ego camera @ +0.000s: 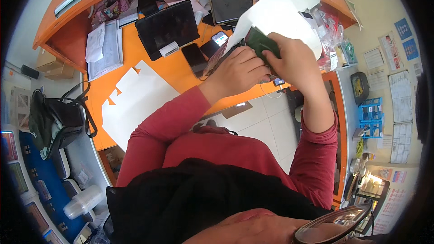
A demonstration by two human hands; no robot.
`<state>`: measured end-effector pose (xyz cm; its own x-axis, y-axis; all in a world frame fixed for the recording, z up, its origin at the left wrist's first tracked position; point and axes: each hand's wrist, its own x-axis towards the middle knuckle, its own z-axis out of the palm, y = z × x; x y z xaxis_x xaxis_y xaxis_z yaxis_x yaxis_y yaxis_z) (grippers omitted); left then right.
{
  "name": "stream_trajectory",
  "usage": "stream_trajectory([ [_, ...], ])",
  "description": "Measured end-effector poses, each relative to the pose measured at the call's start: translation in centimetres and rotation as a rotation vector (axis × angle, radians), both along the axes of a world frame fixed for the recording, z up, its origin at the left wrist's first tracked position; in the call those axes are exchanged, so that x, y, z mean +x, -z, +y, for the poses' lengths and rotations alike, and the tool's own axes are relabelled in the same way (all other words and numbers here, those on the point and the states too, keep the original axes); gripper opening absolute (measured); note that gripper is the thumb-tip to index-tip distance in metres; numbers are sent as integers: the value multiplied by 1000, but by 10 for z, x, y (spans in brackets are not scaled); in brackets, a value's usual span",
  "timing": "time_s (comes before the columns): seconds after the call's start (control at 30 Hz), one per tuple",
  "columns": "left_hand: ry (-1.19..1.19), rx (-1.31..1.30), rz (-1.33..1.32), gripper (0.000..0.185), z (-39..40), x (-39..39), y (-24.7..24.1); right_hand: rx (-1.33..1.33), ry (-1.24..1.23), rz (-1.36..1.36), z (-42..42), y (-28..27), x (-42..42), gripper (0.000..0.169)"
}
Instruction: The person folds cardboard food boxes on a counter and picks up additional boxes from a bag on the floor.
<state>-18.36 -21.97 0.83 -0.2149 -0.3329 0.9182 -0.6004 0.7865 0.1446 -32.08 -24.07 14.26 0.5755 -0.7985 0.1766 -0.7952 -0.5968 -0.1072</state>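
Note:
My right hand pinches a dark green flat piece between thumb and fingers; its material is hard to make out. Close beside it, my left hand has its fingers curled over a dark, glossy packet, whose far side is mostly hidden behind the hand. The green piece meets the packet near my left fingertips. Behind both hands rises a large white paper sheet, bent and covering the desk's right part. Whether either hand also touches this sheet is hidden.
On the orange desk lies another white sheet with notches cut in its edge. A black tablet, a second tablet, a dark phone and a lit phone are beyond. Plastic-wrapped goods stand right.

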Motion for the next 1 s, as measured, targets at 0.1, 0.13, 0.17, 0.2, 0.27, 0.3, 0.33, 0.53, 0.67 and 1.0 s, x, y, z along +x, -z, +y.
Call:
stream_trajectory([
  [0.1, 33, -18, 17, 9, 1, -2, -2, 0, -4, 9, 1, 9, 4, 20],
  [0.13, 51, -28, 21, 8, 1, -2, -2, -19, 5, -9, 1, 13, 5, 19],
  [0.17, 64, -26, 23, 8, 0, -2, 0, -39, 15, -28, 2, 17, 6, 19],
  [0.2, 77, -29, 26, 7, -3, -2, 1, -43, 20, -47, 2, 18, 6, 18],
  [0.27, 95, -27, 26, 7, -6, -2, 2, -51, 33, -84, 2, 22, 6, 17],
  [0.3, 93, -22, 25, 6, -5, -1, -1, -77, 38, -59, 4, 25, 7, 16],
  [0.33, 92, -18, 24, 6, -5, -1, -1, -104, 43, -34, 5, 30, 9, 16],
  [0.53, 66, -23, -25, 8, -12, 2, 7, -30, 45, -113, 7, 42, 3, 21],
  [0.67, -3, -78, -20, 10, -9, 2, 8, -136, 31, -250, 12, 51, 2, 21],
  [1.0, -289, 719, -120, 50, 108, 110, 109, -339, -95, -232, 24, 63, -9, 33],
])
